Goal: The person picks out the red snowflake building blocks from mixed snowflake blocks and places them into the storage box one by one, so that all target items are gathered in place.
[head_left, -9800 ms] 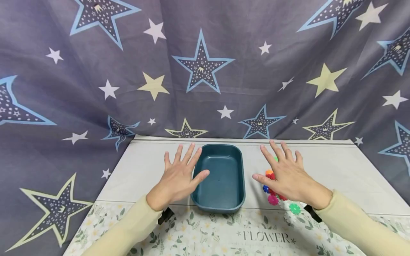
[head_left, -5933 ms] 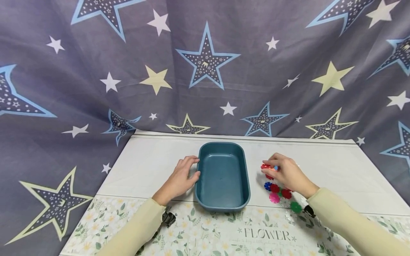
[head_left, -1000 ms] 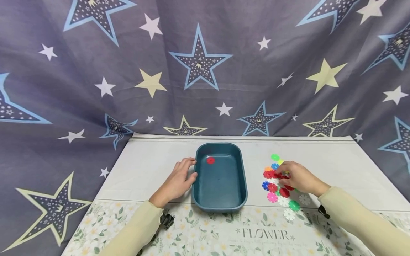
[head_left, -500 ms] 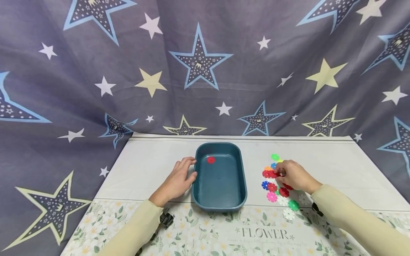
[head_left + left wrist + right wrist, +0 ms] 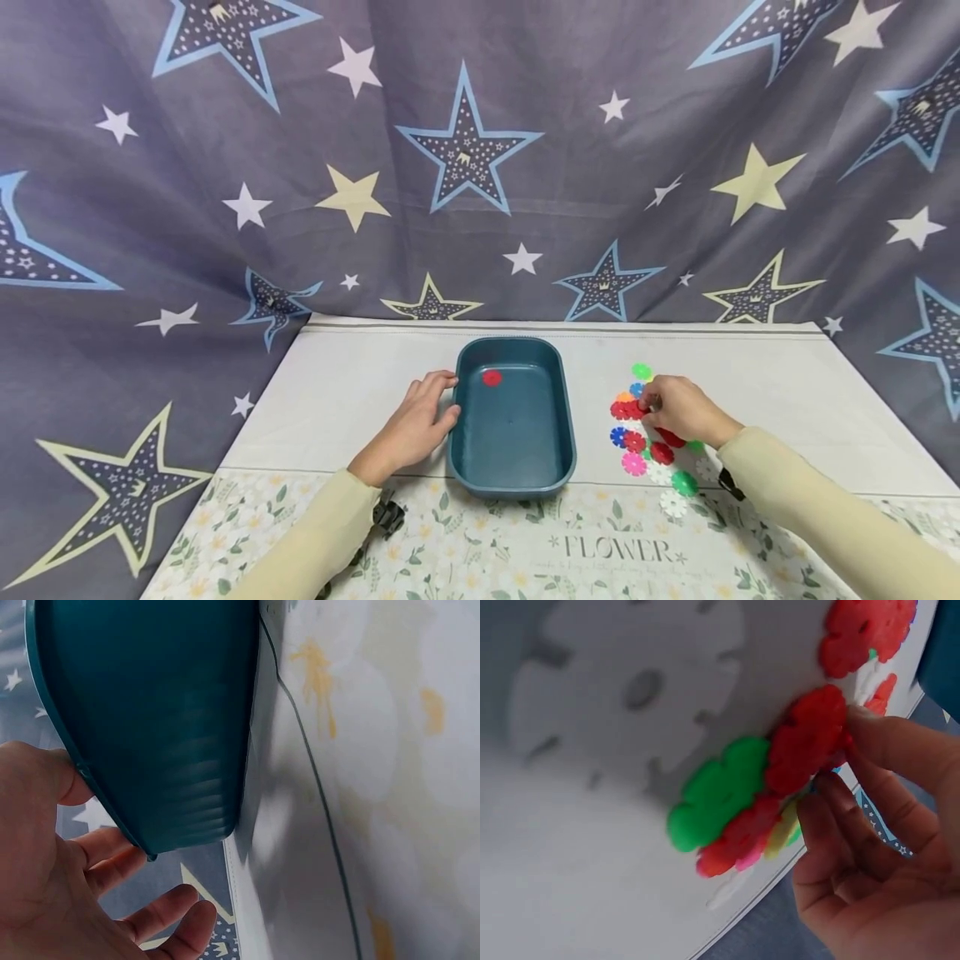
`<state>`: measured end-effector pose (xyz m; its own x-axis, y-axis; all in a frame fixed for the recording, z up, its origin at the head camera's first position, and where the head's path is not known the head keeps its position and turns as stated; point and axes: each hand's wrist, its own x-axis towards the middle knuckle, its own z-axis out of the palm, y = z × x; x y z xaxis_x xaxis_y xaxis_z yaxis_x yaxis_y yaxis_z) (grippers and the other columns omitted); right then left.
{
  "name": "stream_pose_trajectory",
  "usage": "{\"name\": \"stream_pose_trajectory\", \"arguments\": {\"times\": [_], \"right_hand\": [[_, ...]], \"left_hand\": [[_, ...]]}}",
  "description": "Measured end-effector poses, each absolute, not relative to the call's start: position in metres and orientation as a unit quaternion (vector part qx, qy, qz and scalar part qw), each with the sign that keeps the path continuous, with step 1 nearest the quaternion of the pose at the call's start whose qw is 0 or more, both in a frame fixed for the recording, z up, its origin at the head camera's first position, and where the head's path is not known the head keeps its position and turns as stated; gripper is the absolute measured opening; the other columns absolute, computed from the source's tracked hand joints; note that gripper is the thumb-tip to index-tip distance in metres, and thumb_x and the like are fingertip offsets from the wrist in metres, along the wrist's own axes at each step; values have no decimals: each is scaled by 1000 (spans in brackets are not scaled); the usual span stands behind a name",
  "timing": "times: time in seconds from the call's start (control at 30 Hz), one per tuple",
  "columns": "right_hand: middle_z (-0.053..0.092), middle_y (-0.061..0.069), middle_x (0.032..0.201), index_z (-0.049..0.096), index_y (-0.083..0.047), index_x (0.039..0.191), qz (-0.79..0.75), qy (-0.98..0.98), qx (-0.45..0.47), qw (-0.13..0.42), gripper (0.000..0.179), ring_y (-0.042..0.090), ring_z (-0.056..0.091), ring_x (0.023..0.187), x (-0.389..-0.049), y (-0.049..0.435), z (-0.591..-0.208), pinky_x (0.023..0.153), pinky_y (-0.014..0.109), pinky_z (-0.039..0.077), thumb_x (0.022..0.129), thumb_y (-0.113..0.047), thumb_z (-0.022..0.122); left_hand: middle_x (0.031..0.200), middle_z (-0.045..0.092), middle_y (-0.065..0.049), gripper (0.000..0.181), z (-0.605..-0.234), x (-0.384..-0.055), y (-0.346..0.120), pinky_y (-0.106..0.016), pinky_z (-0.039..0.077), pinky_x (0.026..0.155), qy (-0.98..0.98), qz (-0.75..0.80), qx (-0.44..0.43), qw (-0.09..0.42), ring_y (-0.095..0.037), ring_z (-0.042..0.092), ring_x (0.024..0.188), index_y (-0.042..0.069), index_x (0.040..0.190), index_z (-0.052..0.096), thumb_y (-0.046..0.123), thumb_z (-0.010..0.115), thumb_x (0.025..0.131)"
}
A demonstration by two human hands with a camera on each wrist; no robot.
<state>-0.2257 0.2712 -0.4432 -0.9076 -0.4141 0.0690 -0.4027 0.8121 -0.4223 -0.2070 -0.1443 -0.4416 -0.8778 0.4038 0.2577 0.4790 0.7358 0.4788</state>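
Teal plastic formed the one bin (image 5: 513, 450) I saw, standing at twelve o'clock from the person on a pale tablecloth (image 5: 375, 350), probably so that both hands could get to it. The left hand (image 5: 408, 429) touched its side near nine o'clock, fingers apart, thumb and fingertips at the rim, I supposed to steady it. Inside, toward eleven o'clock, a single red disc (image 5: 492, 378) lay flat. Outside, at about half past one from the person, loose discs (image 5: 634, 442) overlapped, within easy reach of the right hand (image 5: 686, 408). Its thumb and fingers appeared clamped on the edge of a red piece (image 5: 808, 739), likely because so thin a shape offered little else to grip. Among the loose ones I counted one orange disc (image 5: 625, 397), one pink disc (image 5: 633, 463), one dark blue disc (image 5: 618, 437), one light blue disc (image 5: 637, 389), at least three green discs (image 5: 684, 482), three white discs (image 5: 673, 503) and five red ones; overlaps and the hand hid any full total.
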Motion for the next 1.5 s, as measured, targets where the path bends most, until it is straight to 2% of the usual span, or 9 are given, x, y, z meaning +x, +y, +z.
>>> {"name": "stream_pose_trajectory", "arguments": {"times": [0.2,0.33,0.5,0.7,1.0,1.13,1.33,1.5], "right_hand": [[53,-2,71,62,-11,76,-222,955,-195,32,15,14,46,63,-231,266,-445,59,32,41,72,-1,73],[53,-2,71,61,-12,76,-228,955,-188,37,16,14,47,62,-234,262,-446,57,31,41,76,-11,77],[52,-2,70,60,-12,77,-229,953,-194,35,15,15,46,63,-236,257,-446,58,32,41,80,-10,75],[52,-1,67,59,-11,75,-227,957,-180,16,18,15,45,59,-233,255,-443,56,32,40,76,-12,77],[56,-2,71,67,-10,80,-222,959,-173,7,15,15,47,62,-233,252,-437,58,33,43,73,-14,80],[58,-2,75,69,-10,83,-232,950,-206,-31,16,16,50,64,-232,246,-430,58,31,44,73,-15,80],[61,-5,81,69,-14,82,-265,903,-318,-112,16,18,55,72,-232,218,-414,62,30,45,73,-16,82],[62,-7,86,72,-15,86,-285,874,-377,-116,15,14,57,78,-231,193,-405,65,32,48,74,-17,82]], "left_hand": [[136,43,-5,44,-443,-207,-145,-41,39,89,-931,-274,-233,67,-24,43,106,3,135,46,19,56,95],[137,42,-5,44,-442,-206,-144,-42,39,89,-931,-276,-232,64,-24,43,106,4,135,46,20,55,95],[136,43,-5,43,-441,-206,-144,-42,39,89,-930,-276,-232,70,-23,43,105,4,135,46,19,55,95],[136,43,-4,44,-442,-207,-145,-42,40,89,-929,-281,-232,69,-23,43,106,4,135,46,19,55,95],[137,42,-4,45,-444,-208,-147,-41,39,90,-932,-279,-226,51,-22,42,107,5,137,44,22,53,96],[137,41,-4,45,-443,-207,-147,-41,39,90,-932,-280,-224,50,-22,42,108,5,137,44,22,53,96],[138,41,-4,45,-443,-207,-147,-41,39,90,-931,-281,-227,55,-23,42,108,5,137,45,21,54,96],[138,41,-3,43,-444,-208,-148,-42,38,92,-931,-282,-227,52,-24,42,110,5,135,46,20,54,96]]}}
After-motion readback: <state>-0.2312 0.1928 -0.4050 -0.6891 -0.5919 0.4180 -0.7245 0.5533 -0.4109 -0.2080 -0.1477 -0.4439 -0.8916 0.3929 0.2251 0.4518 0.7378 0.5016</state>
